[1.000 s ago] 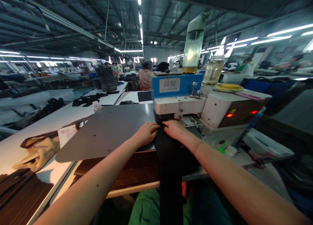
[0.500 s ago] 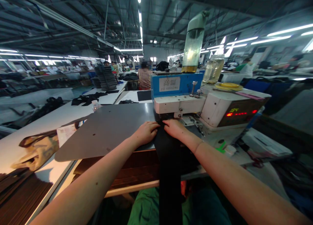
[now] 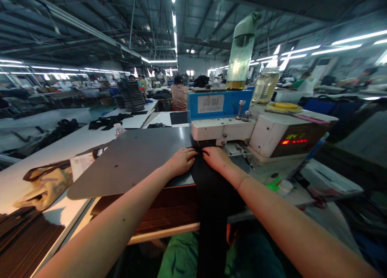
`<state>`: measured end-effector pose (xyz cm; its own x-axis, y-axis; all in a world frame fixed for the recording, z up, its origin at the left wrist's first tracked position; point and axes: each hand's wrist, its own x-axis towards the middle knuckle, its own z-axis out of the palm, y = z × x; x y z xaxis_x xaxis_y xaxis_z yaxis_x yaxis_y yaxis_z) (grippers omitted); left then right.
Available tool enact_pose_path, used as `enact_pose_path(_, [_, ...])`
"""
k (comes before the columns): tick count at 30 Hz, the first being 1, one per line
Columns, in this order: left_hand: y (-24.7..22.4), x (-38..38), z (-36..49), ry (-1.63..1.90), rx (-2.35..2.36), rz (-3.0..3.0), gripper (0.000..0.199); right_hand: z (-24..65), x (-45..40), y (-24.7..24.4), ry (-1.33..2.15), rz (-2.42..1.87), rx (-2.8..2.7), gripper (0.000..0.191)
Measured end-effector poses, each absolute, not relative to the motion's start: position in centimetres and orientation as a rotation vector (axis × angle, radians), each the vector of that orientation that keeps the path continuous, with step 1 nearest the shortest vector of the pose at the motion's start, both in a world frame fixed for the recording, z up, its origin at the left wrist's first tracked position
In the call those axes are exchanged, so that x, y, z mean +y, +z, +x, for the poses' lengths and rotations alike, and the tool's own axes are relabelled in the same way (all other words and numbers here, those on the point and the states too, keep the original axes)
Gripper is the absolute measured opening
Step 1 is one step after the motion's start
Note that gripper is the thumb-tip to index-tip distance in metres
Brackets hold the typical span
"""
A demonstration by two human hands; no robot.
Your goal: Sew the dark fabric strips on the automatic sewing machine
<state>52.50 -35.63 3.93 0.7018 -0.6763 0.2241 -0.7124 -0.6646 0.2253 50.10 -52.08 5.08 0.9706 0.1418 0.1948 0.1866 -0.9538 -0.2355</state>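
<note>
A long black fabric strip point(image 3: 211, 213) runs from under the head of the sewing machine point(image 3: 211, 129), over the table edge and down across my lap. My left hand point(image 3: 181, 161) lies at its left side, fingertips curled on the fabric just before the machine head, the palm side over the grey metal plate point(image 3: 145, 149). Opposite it, my right hand point(image 3: 216, 157) holds the strip from the right with bent fingers. A small gap separates the two sets of fingertips. The machine's needle area is dark and partly hidden.
A control box point(image 3: 287, 137) with lit digits stands at the right of the machine. On top are a clear bottle point(image 3: 241, 60), a jar point(image 3: 265, 86) and a yellow tape roll point(image 3: 284, 107). Brown stacked pieces point(image 3: 30, 241) lie at left. A seated person point(image 3: 179, 96) is farther back.
Both hands stay almost in place on the black strip. The view has shifted very slightly, and the lit digits on the control box look different.
</note>
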Motion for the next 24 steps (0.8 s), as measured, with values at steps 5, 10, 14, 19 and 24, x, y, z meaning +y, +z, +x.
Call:
enact_pose_path(5, [3.91, -35.51, 52.62, 0.156, -1.111, 2.624, 0.037, 50.11, -51.91, 4.89, -0.293, -2.905, -0.237, 0.031])
enact_pose_path(10, [3.77, -35.44, 52.44, 0.189, -1.12, 2.611, 0.037, 50.23, -51.86, 4.61, -0.294, -2.922, -0.246, 0.03])
enact_pose_path(14, [3.6, -35.46, 52.51, 0.205, -1.128, 2.608, 0.037, 50.27, -51.79, 4.49, -0.304, -2.935, -0.231, 0.03])
enact_pose_path(19, [3.57, -35.46, 52.46, 0.212, -1.126, 2.608, 0.036, 50.27, -51.76, 4.41, -0.325, -2.918, -0.234, 0.03])
enact_pose_path(24, [3.75, -35.49, 52.28, 0.209, -1.14, 2.605, 0.036, 50.21, -51.75, 4.42, -0.324, -2.935, -0.24, 0.03])
